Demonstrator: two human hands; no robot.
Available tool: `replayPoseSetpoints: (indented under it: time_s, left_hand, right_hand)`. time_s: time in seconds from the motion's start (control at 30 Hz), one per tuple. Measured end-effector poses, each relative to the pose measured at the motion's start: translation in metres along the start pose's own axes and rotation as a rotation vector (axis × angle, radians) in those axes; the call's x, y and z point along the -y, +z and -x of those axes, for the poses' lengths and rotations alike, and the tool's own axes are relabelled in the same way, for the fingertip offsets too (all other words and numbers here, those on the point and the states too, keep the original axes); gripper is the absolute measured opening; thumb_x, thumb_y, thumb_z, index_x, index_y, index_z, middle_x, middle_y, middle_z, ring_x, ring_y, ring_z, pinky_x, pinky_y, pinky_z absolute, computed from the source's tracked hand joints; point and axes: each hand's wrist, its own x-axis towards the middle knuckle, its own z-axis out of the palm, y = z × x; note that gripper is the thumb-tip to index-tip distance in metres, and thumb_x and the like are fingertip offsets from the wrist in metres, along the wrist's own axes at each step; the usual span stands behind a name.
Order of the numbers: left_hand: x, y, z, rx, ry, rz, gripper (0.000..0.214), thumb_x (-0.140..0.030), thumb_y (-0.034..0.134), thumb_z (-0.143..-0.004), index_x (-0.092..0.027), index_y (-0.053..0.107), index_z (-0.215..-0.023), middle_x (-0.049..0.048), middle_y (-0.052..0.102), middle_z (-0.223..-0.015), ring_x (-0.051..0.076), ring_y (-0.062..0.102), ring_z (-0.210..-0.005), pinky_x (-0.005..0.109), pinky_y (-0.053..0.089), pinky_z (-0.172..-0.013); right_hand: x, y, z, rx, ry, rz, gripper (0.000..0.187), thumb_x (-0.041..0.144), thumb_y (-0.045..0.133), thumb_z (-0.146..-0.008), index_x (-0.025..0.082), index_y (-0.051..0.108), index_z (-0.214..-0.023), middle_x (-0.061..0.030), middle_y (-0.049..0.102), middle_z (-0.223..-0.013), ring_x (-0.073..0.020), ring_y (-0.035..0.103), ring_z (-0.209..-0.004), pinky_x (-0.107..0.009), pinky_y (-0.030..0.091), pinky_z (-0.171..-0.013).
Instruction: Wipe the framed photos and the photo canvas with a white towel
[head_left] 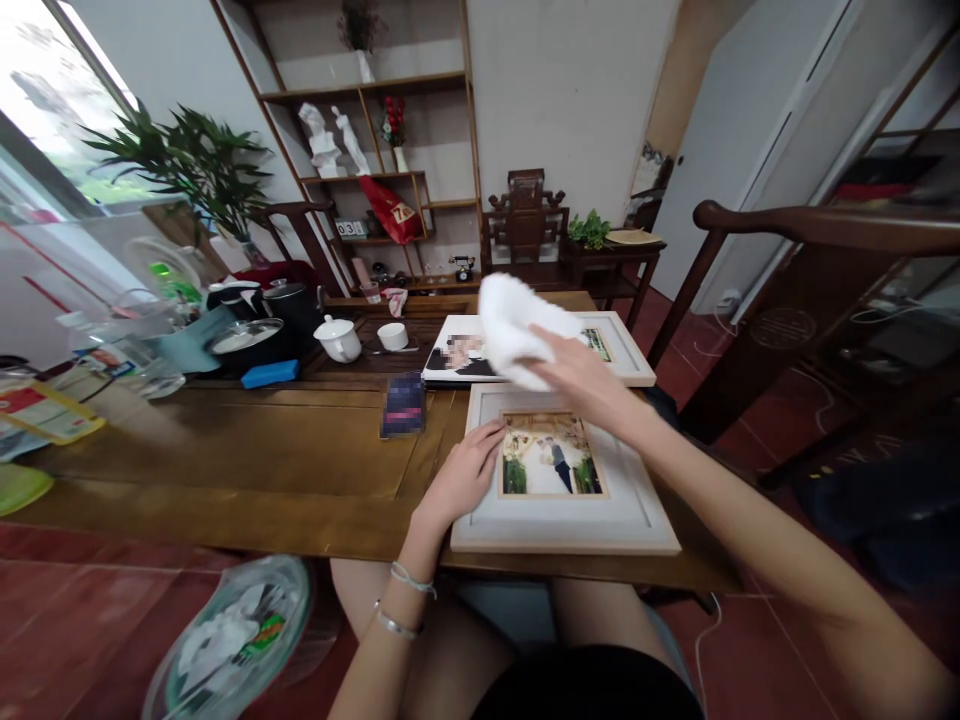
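Note:
A white-framed photo [634, 510] lies flat at the near edge of the wooden table [247, 460]. My left hand [461, 475] rests on the frame's left border, fingers curled onto it. My right hand [581, 380] hovers over the frame's far edge, closed on a white cloth [510, 320] that bunches up above my fingers. Behind it lie a second white-framed photo [626, 350] and a large unframed photo [457, 360], partly hidden by the cloth.
A dark booklet [405, 403] lies left of the frames. Further left stand a tea tray with a white teapot [339, 338], cup, kettles and a blue sponge [270, 373]. A wooden chair [817, 280] stands at the right. A round plastic pack [232, 640] lies on the floor.

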Motion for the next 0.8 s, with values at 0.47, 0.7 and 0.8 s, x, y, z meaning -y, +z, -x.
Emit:
replayPoseSetpoints:
  time_s: [0.47,0.7,0.8]
  left_hand:
    - [0.0,0.0,-0.002,-0.008,0.005,0.011,0.036,-0.021,0.037,-0.096,-0.02,0.056,-0.126,0.009,0.054,-0.135,0.023,0.049,-0.126,0.044,0.04,-0.109]
    - [0.0,0.0,-0.001,-0.001,-0.011,0.001,0.037,-0.022,0.036,-0.096,-0.018,0.055,-0.128,0.0088,0.052,-0.138,0.021,0.046,-0.13,0.044,0.037,-0.112]
    - [-0.001,0.0,0.0,-0.012,-0.01,0.002,0.037,-0.022,0.036,-0.096,-0.018,0.056,-0.127,0.0088,0.053,-0.138,0.021,0.047,-0.13,0.044,0.038,-0.112]
  right_hand:
    - [0.02,0.061,0.001,0.36,-0.202,0.011,0.055,0.0,0.046,-0.081,0.019,0.049,-0.133,-0.02,0.057,-0.128,-0.0276,0.047,-0.124,-0.039,0.034,-0.087]
    - [-0.018,0.029,0.058,0.405,0.002,0.132,0.061,-0.008,0.039,-0.074,0.018,0.056,-0.127,-0.0164,0.067,-0.108,-0.029,0.055,-0.113,-0.04,0.037,-0.083]
    - [-0.002,0.022,0.07,0.422,0.006,0.156,0.063,-0.007,0.04,-0.073,0.017,0.054,-0.13,-0.0177,0.064,-0.117,-0.0315,0.053,-0.115,-0.042,0.039,-0.084]
